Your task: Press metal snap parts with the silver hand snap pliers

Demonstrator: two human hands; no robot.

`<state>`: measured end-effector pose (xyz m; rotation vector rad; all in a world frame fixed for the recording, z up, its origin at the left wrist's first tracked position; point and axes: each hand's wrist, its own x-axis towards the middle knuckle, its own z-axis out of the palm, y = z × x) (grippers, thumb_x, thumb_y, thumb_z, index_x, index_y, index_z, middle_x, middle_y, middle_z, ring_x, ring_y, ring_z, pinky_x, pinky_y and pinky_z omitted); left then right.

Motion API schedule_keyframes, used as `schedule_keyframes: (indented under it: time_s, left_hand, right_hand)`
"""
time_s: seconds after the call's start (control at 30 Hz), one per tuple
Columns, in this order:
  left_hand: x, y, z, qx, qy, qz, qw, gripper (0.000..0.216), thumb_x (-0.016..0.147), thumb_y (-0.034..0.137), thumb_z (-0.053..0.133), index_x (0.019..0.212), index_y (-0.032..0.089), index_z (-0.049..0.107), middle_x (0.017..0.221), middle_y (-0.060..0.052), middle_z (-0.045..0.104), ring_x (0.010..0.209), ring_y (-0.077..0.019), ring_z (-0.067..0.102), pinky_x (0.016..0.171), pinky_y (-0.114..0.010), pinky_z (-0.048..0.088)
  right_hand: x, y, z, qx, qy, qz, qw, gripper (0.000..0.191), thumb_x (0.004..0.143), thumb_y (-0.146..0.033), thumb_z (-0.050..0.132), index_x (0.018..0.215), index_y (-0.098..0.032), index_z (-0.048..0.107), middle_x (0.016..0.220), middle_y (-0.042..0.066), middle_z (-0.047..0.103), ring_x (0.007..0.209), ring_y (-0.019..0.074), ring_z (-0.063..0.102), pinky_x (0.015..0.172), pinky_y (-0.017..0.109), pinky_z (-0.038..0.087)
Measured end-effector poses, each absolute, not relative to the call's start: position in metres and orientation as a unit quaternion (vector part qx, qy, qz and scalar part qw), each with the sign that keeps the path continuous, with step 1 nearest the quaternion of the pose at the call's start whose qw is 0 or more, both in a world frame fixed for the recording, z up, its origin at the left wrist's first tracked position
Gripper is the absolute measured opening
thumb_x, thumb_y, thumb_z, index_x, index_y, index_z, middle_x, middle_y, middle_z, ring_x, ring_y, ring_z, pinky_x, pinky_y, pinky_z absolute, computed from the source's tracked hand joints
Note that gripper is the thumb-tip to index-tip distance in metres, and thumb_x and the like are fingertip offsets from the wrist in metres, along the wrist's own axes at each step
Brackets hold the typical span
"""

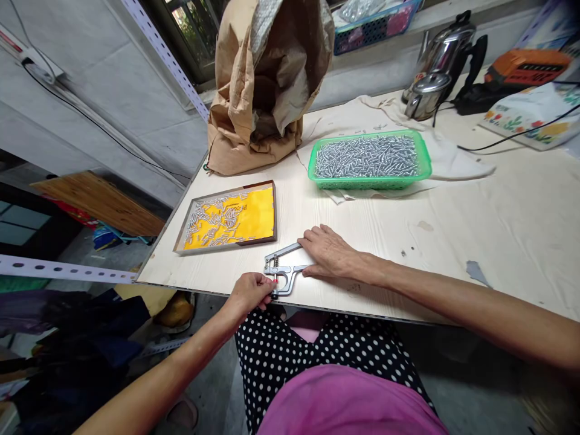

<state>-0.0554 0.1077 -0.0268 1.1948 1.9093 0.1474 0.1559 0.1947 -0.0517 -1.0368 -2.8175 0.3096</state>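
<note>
A pair of grey metal snap-fastener pliers (286,273) lies on the table near its front edge, jaw end to the left. My right hand (328,254) is wrapped round the two handles, which stand apart. At the jaw, by a red part, the fingertips of my left hand (252,291) are pinched together; whatever they hold is too small to make out. Just beyond is a shallow tray (275,211) with a yellow bottom and small silver metal pieces scattered mostly over its left side. Farther right, a green plastic basket (369,183) is filled with similar small silver pieces.
A large open brown paper bag (231,133) stands at the back left. On the back right are a steel kettle (453,48), a small lidded steel pot (428,96), an orange-and-black device (521,69) and a flowered tissue pack (530,118). A cloth (453,166) lies under the basket.
</note>
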Motion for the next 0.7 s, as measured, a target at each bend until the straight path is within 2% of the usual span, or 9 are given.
schedule_keyframes:
  time_s: [0.1,0.17,0.3,0.37,0.47,0.5,0.6,0.7]
  left_hand:
    - [-0.048,0.1,-0.028,0.633,0.738,0.06,0.226,0.017,0.09,0.028,0.054,0.085,0.015,0.063,0.086,-0.007,0.063,0.076,-0.019,0.062,0.068,-0.029,0.049]
    - [-0.039,0.102,-0.03,0.716,0.681,0.068,0.136,0.017,0.091,0.028,0.054,0.101,0.016,0.061,0.106,-0.01,0.061,0.096,-0.0231,0.059,0.082,-0.035,0.049]
    - [-0.025,0.13,-0.035,0.814,0.57,0.038,0.109,0.051,0.084,0.03,0.066,0.129,0.017,0.047,0.135,-0.014,0.049,0.122,-0.0291,0.045,0.1,-0.042,0.042]
    - [-0.022,0.147,-0.034,0.836,0.531,-0.003,0.138,0.061,0.081,0.031,0.069,0.134,0.016,0.043,0.135,-0.014,0.049,0.122,-0.0297,0.045,0.102,-0.043,0.04]
    - [-0.023,0.162,-0.029,0.852,0.496,-0.051,0.16,0.061,0.079,0.03,0.071,0.133,0.015,0.045,0.125,-0.013,0.054,0.114,-0.0292,0.048,0.099,-0.042,0.041]
    - [-0.023,0.164,-0.027,0.855,0.491,-0.058,0.156,0.06,0.079,0.03,0.071,0.132,0.014,0.047,0.123,-0.013,0.054,0.112,-0.0292,0.048,0.098,-0.042,0.041]
    - [-0.021,0.163,-0.023,0.862,0.482,-0.065,0.143,0.051,0.082,0.027,0.069,0.127,0.012,0.051,0.118,-0.013,0.056,0.107,-0.0278,0.049,0.094,-0.04,0.042]
    - [-0.018,0.157,-0.025,0.857,0.492,-0.06,0.145,0.035,0.085,0.025,0.065,0.117,0.013,0.057,0.11,-0.011,0.058,0.102,-0.0257,0.05,0.09,-0.037,0.044]
  right_hand:
    - [0.155,0.189,-0.051,-0.344,-0.931,0.101,0.07,0.044,0.078,-0.047,0.076,0.102,-0.013,0.061,0.103,0.012,0.06,0.098,0.0287,0.052,0.086,0.04,0.04]
    - [0.153,0.186,-0.052,-0.349,-0.929,0.099,0.072,0.044,0.078,-0.045,0.076,0.103,-0.011,0.061,0.103,0.013,0.06,0.097,0.028,0.052,0.083,0.038,0.041]
    - [0.154,0.185,-0.052,-0.353,-0.928,0.104,0.064,0.049,0.08,-0.046,0.073,0.108,-0.008,0.06,0.105,0.015,0.059,0.098,0.028,0.052,0.08,0.037,0.043]
    - [0.157,0.186,-0.049,-0.349,-0.928,0.121,0.046,0.058,0.075,-0.047,0.077,0.114,-0.007,0.058,0.108,0.015,0.058,0.099,0.0282,0.052,0.082,0.037,0.044]
    - [0.163,0.187,-0.04,-0.36,-0.922,0.143,0.019,0.073,0.067,-0.045,0.083,0.122,-0.007,0.054,0.114,0.016,0.056,0.101,0.0295,0.052,0.083,0.038,0.046]
    - [0.164,0.187,-0.037,-0.37,-0.918,0.144,0.014,0.069,0.069,-0.044,0.083,0.121,-0.007,0.055,0.114,0.016,0.057,0.101,0.0298,0.052,0.082,0.038,0.046]
    - [0.164,0.184,-0.03,-0.387,-0.913,0.131,-0.001,0.043,0.078,-0.038,0.076,0.107,-0.009,0.063,0.106,0.016,0.06,0.099,0.0291,0.054,0.079,0.037,0.047]
    - [0.16,0.178,-0.035,-0.378,-0.918,0.12,-0.009,0.029,0.083,-0.034,0.073,0.098,-0.01,0.065,0.101,0.013,0.061,0.096,0.0276,0.055,0.078,0.035,0.045]
